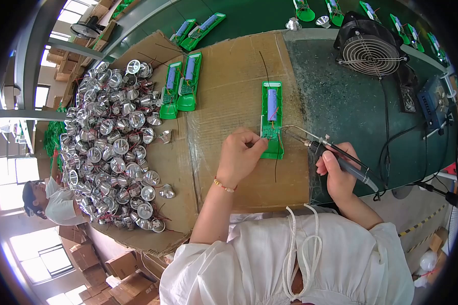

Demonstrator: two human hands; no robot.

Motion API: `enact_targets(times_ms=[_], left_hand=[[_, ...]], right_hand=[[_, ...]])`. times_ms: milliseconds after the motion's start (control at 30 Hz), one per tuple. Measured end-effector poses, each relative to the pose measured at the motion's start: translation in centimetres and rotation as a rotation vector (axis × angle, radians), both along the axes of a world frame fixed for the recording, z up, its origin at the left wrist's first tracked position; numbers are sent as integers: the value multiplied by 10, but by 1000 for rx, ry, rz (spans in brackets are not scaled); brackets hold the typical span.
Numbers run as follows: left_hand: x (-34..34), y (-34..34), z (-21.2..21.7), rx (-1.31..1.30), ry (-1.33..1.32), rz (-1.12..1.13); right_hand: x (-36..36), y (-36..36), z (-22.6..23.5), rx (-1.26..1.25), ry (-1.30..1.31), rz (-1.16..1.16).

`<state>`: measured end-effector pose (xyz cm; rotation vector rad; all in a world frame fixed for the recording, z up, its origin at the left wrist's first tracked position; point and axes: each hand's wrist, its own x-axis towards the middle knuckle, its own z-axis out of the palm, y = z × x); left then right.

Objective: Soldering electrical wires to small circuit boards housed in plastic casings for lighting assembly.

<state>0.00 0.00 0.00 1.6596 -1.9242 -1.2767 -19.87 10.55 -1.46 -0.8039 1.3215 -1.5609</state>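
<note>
On the cardboard (229, 71), long axis running near to far, the green casing (274, 151) lies at the right of the left hand (241, 152), thumb and forefinger pinched (on what, I cannot tell), the farther right hand (338, 178) gripping a soldering iron (352, 170).

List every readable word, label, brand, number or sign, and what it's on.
Nothing here is legible enough to quote.
Circuit board by the left hand: any markings too small.
Purple battery cell above it: no readable wording.
Blue box at right: front too small and blurred.
Cardboard boxes, lower left: any print too blurred.
</note>
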Motion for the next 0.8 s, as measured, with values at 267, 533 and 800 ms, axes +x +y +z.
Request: enact_targets(times_ms=[267,533,800], left_hand=[[10,-3,20,240,279,153],[-60,-100,10,-420,-49,39],[9,-140,38,-849,-643,411]], right_hand=[[-20,0,-8,3,32,-99],[-30,-3,-19,72,17,-124],[-30,1,-16,90,-2,-113]])
